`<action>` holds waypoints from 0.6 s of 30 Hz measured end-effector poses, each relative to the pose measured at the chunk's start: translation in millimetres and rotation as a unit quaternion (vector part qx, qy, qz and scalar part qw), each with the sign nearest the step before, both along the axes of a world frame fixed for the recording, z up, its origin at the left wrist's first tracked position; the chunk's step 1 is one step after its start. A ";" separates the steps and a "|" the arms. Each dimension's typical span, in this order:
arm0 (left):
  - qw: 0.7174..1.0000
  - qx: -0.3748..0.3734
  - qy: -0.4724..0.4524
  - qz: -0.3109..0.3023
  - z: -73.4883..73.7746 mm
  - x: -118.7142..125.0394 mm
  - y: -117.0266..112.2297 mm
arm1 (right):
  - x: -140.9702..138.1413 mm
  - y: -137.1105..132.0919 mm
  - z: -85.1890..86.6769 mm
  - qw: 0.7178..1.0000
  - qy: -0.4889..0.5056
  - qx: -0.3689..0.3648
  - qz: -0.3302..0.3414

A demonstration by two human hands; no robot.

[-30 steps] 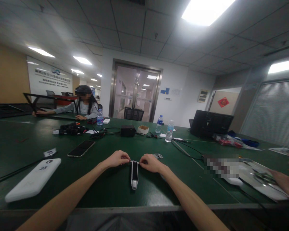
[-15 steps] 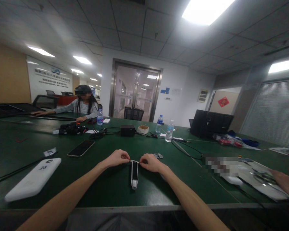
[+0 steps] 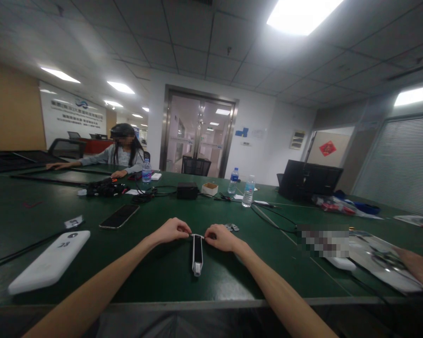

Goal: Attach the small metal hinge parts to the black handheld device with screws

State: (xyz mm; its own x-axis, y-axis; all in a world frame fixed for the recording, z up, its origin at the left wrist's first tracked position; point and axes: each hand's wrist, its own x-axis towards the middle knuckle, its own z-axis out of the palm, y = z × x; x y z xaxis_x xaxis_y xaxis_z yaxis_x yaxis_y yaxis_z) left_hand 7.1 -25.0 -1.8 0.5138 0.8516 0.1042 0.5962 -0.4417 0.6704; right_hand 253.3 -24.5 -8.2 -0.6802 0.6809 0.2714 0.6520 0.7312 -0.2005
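In front of me on the green table [image 3: 155,281] is a small white toy scooter [image 3: 198,256] with a long black deck. Its narrow end points toward me and its thin handlebar lies at the far end. My left hand [image 3: 174,230] pinches the left end of the bar between thumb and fingertips. At the bar's right end, my right hand [image 3: 220,237] is closed in the same way, fingers curled. Some small grey parts [image 3: 232,227], too small to name, lie just beyond my right hand.
To the left lie a black phone [image 3: 119,216] and a white case-like object [image 3: 51,263]. Farther back stand a black box [image 3: 187,190], a small open box [image 3: 209,188] and water bottles [image 3: 248,191]. One person sits at back left; another person's hand [image 3: 418,265] is at right.
My hands and the toy scooter hold nearly the same place. At back left, the dark frame-like panel by the seated person has tilted down toward the table.
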 end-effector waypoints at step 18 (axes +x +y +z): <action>0.999 -0.024 -0.039 0.013 -6.7 0.1 4.0 | -1.3 -1.3 1.3 1.000 -0.007 -0.003 -0.007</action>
